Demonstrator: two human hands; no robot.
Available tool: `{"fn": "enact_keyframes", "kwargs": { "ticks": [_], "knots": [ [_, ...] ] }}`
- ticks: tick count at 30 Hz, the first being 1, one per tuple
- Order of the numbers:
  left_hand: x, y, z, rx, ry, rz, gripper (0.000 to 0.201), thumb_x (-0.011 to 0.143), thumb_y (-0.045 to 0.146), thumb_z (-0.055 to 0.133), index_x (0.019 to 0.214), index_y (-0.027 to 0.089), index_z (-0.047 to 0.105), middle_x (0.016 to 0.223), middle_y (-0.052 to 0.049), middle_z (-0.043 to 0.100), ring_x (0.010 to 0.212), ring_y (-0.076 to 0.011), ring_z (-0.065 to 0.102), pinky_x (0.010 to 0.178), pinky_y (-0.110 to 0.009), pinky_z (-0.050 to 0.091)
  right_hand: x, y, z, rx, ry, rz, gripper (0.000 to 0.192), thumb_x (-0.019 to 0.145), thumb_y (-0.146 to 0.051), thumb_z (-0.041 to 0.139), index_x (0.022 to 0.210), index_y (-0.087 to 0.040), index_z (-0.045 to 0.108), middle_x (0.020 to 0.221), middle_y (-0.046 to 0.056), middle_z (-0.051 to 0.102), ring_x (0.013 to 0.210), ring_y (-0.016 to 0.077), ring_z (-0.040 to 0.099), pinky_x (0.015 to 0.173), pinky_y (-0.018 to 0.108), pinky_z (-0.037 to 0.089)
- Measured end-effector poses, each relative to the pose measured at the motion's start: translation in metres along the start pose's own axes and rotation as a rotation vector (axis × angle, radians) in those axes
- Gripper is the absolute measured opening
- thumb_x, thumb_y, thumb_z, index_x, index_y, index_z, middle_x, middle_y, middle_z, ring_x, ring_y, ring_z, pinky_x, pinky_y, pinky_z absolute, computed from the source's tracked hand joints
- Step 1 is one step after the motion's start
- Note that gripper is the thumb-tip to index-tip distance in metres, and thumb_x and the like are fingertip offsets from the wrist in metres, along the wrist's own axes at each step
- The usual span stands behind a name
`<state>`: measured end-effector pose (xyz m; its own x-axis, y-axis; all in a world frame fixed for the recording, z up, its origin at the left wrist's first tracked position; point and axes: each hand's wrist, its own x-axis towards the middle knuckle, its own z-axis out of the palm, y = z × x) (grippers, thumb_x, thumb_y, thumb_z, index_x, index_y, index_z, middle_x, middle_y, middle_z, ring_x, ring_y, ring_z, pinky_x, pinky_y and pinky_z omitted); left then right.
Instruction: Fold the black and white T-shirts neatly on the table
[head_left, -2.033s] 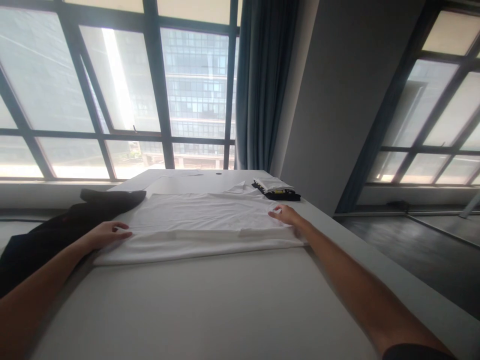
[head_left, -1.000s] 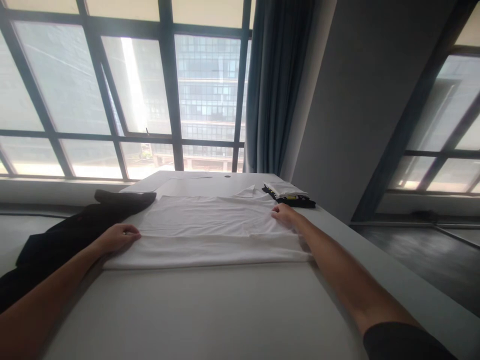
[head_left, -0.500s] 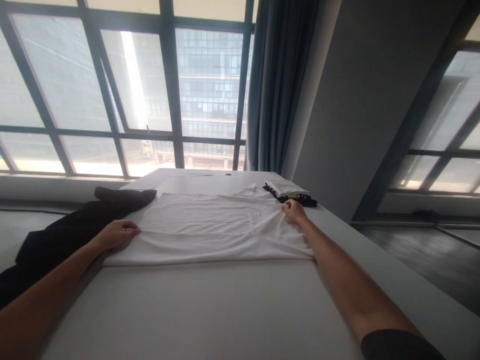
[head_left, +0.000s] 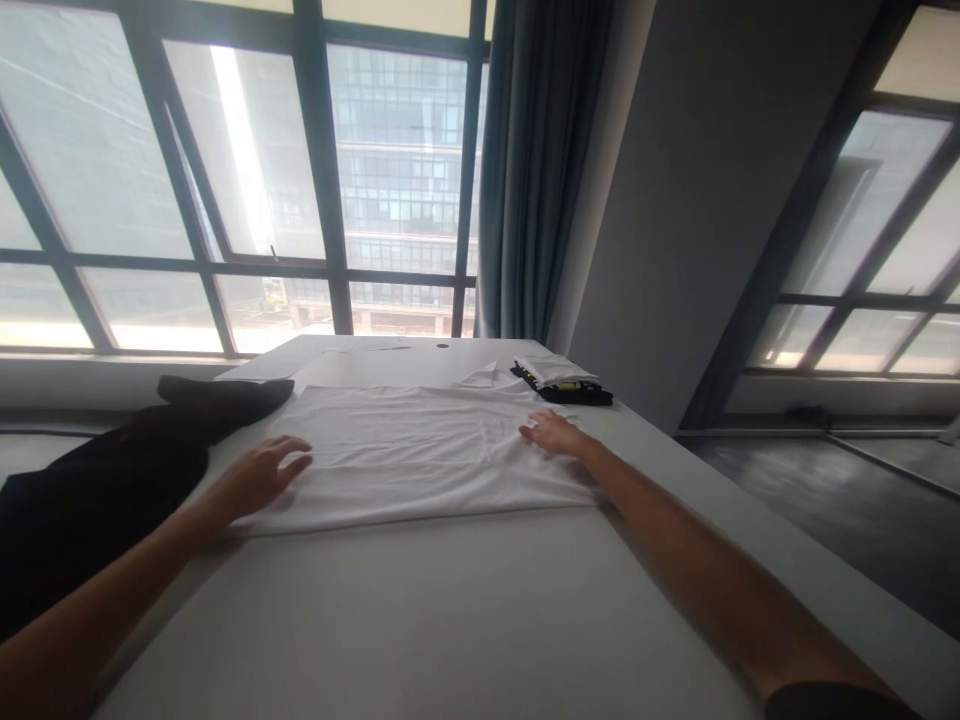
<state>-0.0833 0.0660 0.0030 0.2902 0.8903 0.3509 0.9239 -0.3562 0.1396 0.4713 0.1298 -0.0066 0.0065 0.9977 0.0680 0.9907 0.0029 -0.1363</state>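
Observation:
A white garment (head_left: 397,450), which looks like a T-shirt, lies folded into a wide strip across the white table (head_left: 435,610). Wrinkles run along it, and a small pointed corner sticks out at its far edge. Over its left end is my left hand (head_left: 262,475), open, thumb and fingers apart with nothing between them. My right hand (head_left: 555,434) rests on or just above the right end, fingers spread and open. Whether the fingertips press on the cloth is hard to tell.
A small stack of folded clothes (head_left: 562,378), white over black, sits at the table's right edge. Dark clothing (head_left: 112,450) hangs over the left side. Behind the table are windows (head_left: 397,180) and a grey-blue curtain (head_left: 525,180).
Both hands have let go of the cloth's ends. Their fingers have opened, and each hand has shifted inward over the garment. The view has turned slightly right.

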Motion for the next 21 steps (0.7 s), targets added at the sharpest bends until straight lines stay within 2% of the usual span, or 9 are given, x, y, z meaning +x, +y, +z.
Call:
{"fn": "enact_keyframes", "kwargs": {
  "ticks": [3, 5, 7, 10, 13, 16, 18, 21],
  "knots": [
    [-0.004, 0.023, 0.016, -0.062, -0.154, 0.146, 0.073, 0.092, 0.066, 0.028, 0.138, 0.019, 0.060, 0.146, -0.010, 0.056, 0.135, -0.0273, 0.051, 0.113, -0.038, 0.038, -0.017, -0.007, 0.016, -0.014, -0.043, -0.001, 0.072, 0.099, -0.066, 0.025, 0.154, -0.022, 0.037, 0.163, 0.011, 0.029, 0.151, 0.0281, 0.022, 0.120, 0.050, 0.020],
    [-0.007, 0.023, 0.021, -0.019, -0.263, 0.130, 0.077, 0.093, 0.066, 0.024, 0.148, 0.019, 0.050, 0.157, -0.009, 0.043, 0.146, -0.0270, 0.037, 0.120, -0.043, 0.028, -0.023, -0.001, 0.021, -0.021, -0.046, 0.043, 0.073, 0.099, -0.066, 0.019, 0.158, -0.023, 0.029, 0.167, 0.007, 0.020, 0.154, 0.0260, 0.013, 0.121, 0.054, 0.013],
    [-0.008, 0.011, 0.022, 0.046, -0.330, 0.048, 0.077, 0.094, 0.063, 0.022, 0.154, 0.019, 0.040, 0.161, -0.007, 0.033, 0.151, -0.0267, 0.027, 0.122, -0.047, 0.022, -0.026, 0.011, 0.021, -0.022, -0.049, 0.105, 0.075, 0.099, -0.066, 0.018, 0.159, -0.021, 0.026, 0.167, 0.007, 0.016, 0.154, 0.0246, 0.012, 0.122, 0.054, 0.010],
    [-0.008, -0.015, 0.020, 0.120, -0.353, -0.078, 0.077, 0.094, 0.060, 0.021, 0.157, 0.017, 0.034, 0.162, -0.007, 0.029, 0.152, -0.0265, 0.022, 0.122, -0.046, 0.020, -0.025, 0.032, 0.015, -0.009, -0.030, 0.173, 0.073, 0.100, -0.063, 0.017, 0.158, -0.021, 0.028, 0.166, 0.008, 0.020, 0.153, 0.0241, 0.015, 0.121, 0.052, 0.012],
    [-0.007, -0.033, 0.018, 0.138, -0.326, -0.143, 0.077, 0.094, 0.059, 0.023, 0.156, 0.016, 0.034, 0.162, -0.008, 0.030, 0.151, -0.0286, 0.025, 0.121, -0.048, 0.021, -0.029, 0.043, 0.009, -0.013, 0.047, 0.189, 0.065, 0.102, -0.055, 0.020, 0.152, -0.021, 0.041, 0.161, 0.010, 0.033, 0.149, 0.0254, 0.027, 0.119, 0.050, 0.021],
    [-0.008, -0.036, 0.019, 0.125, -0.309, -0.166, 0.078, 0.093, 0.060, 0.023, 0.157, 0.015, 0.033, 0.162, -0.010, 0.029, 0.151, -0.0292, 0.024, 0.120, -0.050, 0.021, -0.036, 0.045, 0.001, -0.109, 0.175, 0.200, 0.054, 0.102, -0.047, 0.028, 0.136, -0.018, 0.058, 0.146, 0.016, 0.054, 0.136, 0.0288, 0.046, 0.114, 0.050, 0.027],
    [-0.008, -0.034, 0.020, 0.111, -0.316, -0.177, 0.079, 0.093, 0.061, 0.024, 0.157, 0.015, 0.032, 0.162, -0.010, 0.028, 0.152, -0.0292, 0.023, 0.120, -0.050, 0.020, -0.037, 0.042, -0.006, -0.188, 0.240, 0.193, 0.047, 0.101, -0.043, 0.035, 0.127, -0.016, 0.064, 0.137, 0.019, 0.061, 0.129, 0.0309, 0.052, 0.112, 0.052, 0.027],
    [-0.007, -0.032, 0.022, 0.096, -0.301, -0.180, 0.079, 0.092, 0.062, 0.027, 0.155, 0.016, 0.036, 0.161, -0.010, 0.030, 0.151, -0.0307, 0.025, 0.119, -0.051, 0.023, -0.025, 0.027, -0.011, -0.154, 0.212, 0.116, 0.043, 0.101, -0.040, 0.039, 0.120, -0.015, 0.068, 0.133, 0.019, 0.063, 0.125, 0.0311, 0.055, 0.108, 0.047, 0.034]
  ]
}}
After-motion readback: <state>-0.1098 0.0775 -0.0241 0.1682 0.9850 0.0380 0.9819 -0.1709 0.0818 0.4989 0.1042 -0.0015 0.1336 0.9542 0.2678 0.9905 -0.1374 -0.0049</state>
